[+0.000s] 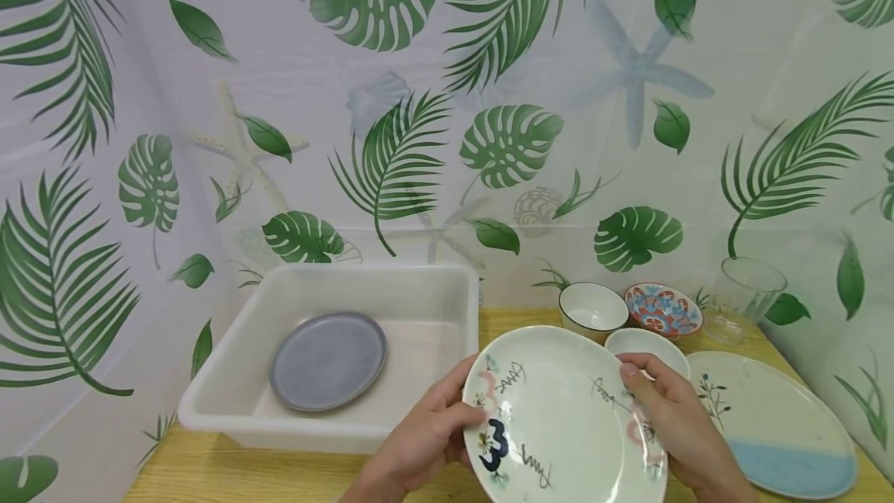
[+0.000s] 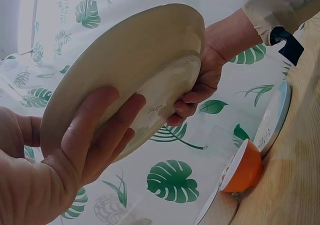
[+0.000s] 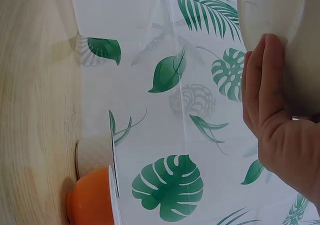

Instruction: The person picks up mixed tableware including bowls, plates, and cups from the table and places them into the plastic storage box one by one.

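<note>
A white plate [image 1: 559,410] with painted flowers and dark script is held up, tilted, in front of me. My left hand [image 1: 433,425] grips its left rim, thumb on the painted face. At the opposite rim, my right hand [image 1: 673,418] pinches it, thumb on top. The left wrist view shows the fingers of both hands against the plate's pale underside [image 2: 135,55], which has a foot ring and small lettering. In the right wrist view the right fingers [image 3: 265,80] lie along the underside.
A white basin [image 1: 377,272] stands at left with a grey-blue plate [image 1: 328,363] inside. At right are a white bowl [image 1: 594,309], an orange-sided patterned bowl [image 1: 663,310], a small white dish [image 1: 649,343], a clear glass [image 1: 743,293] and a large oval plate [image 1: 775,410]. Leaf-print sheeting hangs behind.
</note>
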Demonstrator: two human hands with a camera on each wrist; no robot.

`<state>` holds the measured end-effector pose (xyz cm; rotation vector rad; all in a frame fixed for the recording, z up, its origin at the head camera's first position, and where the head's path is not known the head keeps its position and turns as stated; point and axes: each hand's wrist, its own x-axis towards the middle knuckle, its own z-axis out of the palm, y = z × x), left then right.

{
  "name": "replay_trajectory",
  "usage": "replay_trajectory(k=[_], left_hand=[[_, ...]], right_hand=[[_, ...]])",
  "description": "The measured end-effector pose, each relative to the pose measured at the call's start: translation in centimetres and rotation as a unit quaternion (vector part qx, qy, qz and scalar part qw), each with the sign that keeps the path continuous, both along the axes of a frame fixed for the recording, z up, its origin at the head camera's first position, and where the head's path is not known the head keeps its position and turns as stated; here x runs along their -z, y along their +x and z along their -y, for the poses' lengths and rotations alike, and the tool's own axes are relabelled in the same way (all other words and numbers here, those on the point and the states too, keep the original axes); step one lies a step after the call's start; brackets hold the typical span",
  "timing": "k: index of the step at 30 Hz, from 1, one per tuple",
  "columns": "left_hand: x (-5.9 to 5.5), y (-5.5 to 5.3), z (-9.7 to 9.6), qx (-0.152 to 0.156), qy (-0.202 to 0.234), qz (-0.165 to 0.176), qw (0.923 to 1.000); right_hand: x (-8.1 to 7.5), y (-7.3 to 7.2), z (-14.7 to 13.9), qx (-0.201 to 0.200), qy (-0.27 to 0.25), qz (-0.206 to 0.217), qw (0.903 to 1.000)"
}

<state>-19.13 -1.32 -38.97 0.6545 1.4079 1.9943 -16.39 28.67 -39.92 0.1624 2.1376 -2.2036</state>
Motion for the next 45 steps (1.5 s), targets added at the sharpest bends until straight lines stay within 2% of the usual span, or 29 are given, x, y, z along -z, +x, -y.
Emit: replay_trajectory(k=[15, 22, 27, 35, 40, 45], left_hand=[[-0.5, -0.2, 0.7, 0.002, 0.004, -0.011, 0.9999], [-0.6, -0.2, 0.9, -0.002, -0.002, -0.018, 0.9998], [-0.8, -0.2, 1.1, -0.007, -0.001, -0.022, 0.9997], [-1.1, -0.5, 1.8, -0.034, -0.011, -0.028, 0.999], [-1.0, -1.0, 2.4, -0.054, -0.008, -0.032, 0.998], [-0.9, -1.7, 3.0, -0.075, 0.002, -0.033, 0.9967]], right_hand=[[-0.5, 0.0, 0.6, 0.01, 0.02, 0.029, 0.9993], [-0.4, 0.0, 0.7, 0.01, 0.011, 0.02, 0.9997], [-0.5, 0.0, 0.8, 0.006, 0.026, 0.019, 0.9995], [0.3, 0.3, 0.5, -0.029, 0.0, -0.049, 0.9984], [0.4, 0.5, 0.6, -0.05, -0.003, -0.063, 0.9968], [0.4, 0.5, 1.0, -0.105, -0.02, -0.095, 0.9897]])
